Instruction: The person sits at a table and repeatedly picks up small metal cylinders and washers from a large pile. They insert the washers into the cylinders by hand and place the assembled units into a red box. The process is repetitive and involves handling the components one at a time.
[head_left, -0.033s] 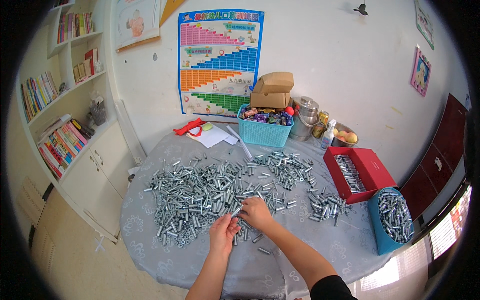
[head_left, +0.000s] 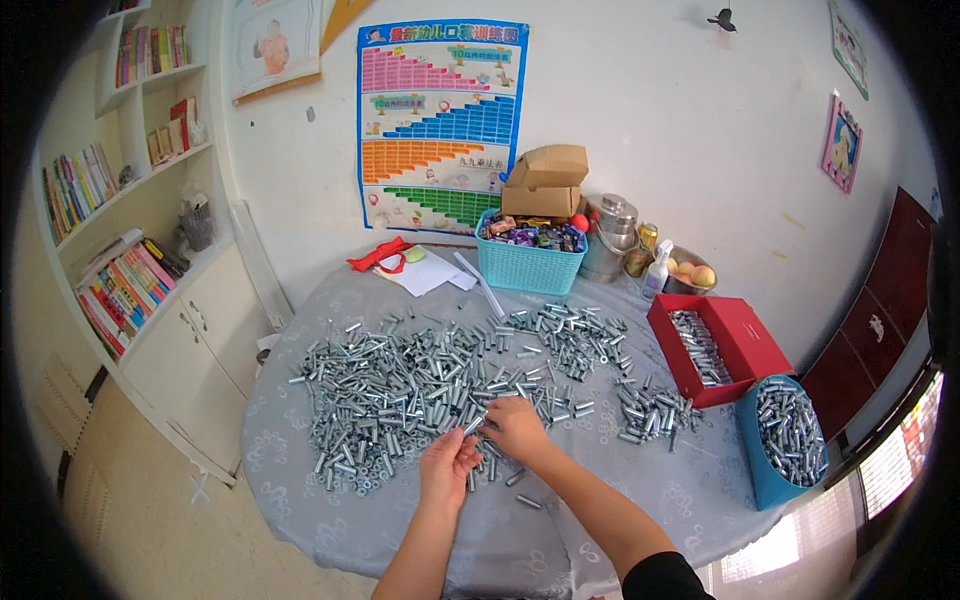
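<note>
1. The left hand [head_left: 447,466] sits low in the centre of the frame, its fingers curled around a small metal sleeve [head_left: 472,425] that pokes out at the fingertips.
2. The right hand [head_left: 517,428] lies just right of it, palm down, fingers bent onto the near edge of the pile of metal sleeves [head_left: 410,385]; whether it grips one I cannot tell.
3. That pile spreads across the middle of the round desk [head_left: 300,470], which is covered by a grey patterned cloth.
4. A smaller cluster of sleeves [head_left: 650,410] lies right of centre, apart from the main pile.
5. At the right, an open red box [head_left: 735,335] holds more sleeves, and a blue container [head_left: 775,480] beside it, lower right, is filled with them too.
6. Toward the upper centre stands a turquoise basket [head_left: 525,268] with cardboard boxes [head_left: 545,180] behind it, against the wall.
7. A white bookshelf [head_left: 130,180] fills the upper left of the frame.
</note>
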